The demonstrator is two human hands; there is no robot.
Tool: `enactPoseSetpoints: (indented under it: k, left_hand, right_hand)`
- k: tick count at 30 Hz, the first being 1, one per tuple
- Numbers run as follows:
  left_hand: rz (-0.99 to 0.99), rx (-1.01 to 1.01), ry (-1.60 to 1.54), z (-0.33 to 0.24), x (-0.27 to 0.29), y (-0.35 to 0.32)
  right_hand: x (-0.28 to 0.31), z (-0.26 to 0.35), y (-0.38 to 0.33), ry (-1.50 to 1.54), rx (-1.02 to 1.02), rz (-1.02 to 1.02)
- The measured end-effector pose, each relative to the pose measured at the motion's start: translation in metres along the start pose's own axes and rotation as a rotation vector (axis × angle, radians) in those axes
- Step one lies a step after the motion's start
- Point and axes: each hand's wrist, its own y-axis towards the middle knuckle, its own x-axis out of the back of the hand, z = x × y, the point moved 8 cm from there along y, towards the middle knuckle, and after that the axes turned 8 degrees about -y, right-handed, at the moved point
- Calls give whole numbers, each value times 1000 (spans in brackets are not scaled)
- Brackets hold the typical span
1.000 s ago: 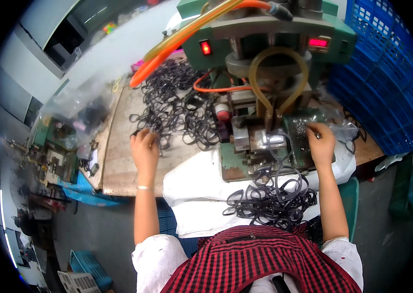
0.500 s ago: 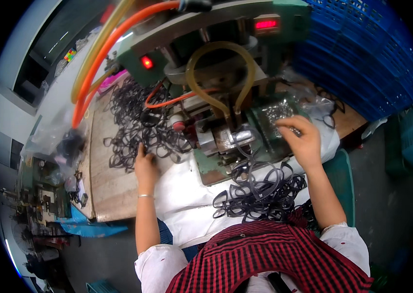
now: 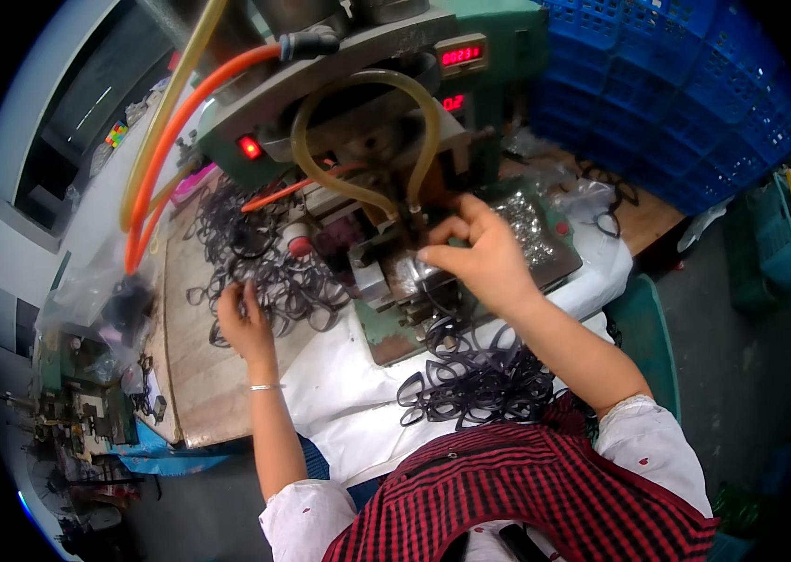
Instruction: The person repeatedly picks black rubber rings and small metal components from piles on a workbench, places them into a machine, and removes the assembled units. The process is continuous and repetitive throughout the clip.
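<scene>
My left hand [image 3: 246, 323] is at the near-left edge of a loose heap of dark eyeglass frames [image 3: 297, 286], its fingers bent and apart, with no frame plainly held. My right hand [image 3: 489, 258] reaches into a green bench press [image 3: 227, 140]. Its thumb and fingers are drawn together over the metal fixture [image 3: 407, 277] under the press head; whatever is between them is hidden. More dark frames [image 3: 475, 389] are piled on the white cloth just in front of the fixture. Small shiny metal pieces [image 3: 536, 234] lie in a tray beyond my right wrist.
Orange and yellow air hoses [image 3: 250, 61] arch over the press. A red button [image 3: 298, 242] stands left of the fixture. Blue plastic crates [image 3: 667, 103] rise at the back right, and a green bin [image 3: 650, 337] is right of my forearm. White cloth [image 3: 344, 375] covers the near table.
My right hand has gone left from the metal pieces to the fixture. My left hand stays by the far heap, its fingers now more bent. The view has shifted slightly.
</scene>
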Motion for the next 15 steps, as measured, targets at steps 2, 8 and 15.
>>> enactPoseSetpoints:
  k: [2,8,15]
  left_hand:
    - [-142,289,-448,8,-3,-13]
    - [-97,-115,-728,-181,5,-35]
    - [318,-853,-557,-288,-34,-46]
  right_hand:
    - [-5,1,-3,135,-15,-10]
    - [10,8,-23,10,72,42]
    - [101,-70,-22,-1280,214,-386]
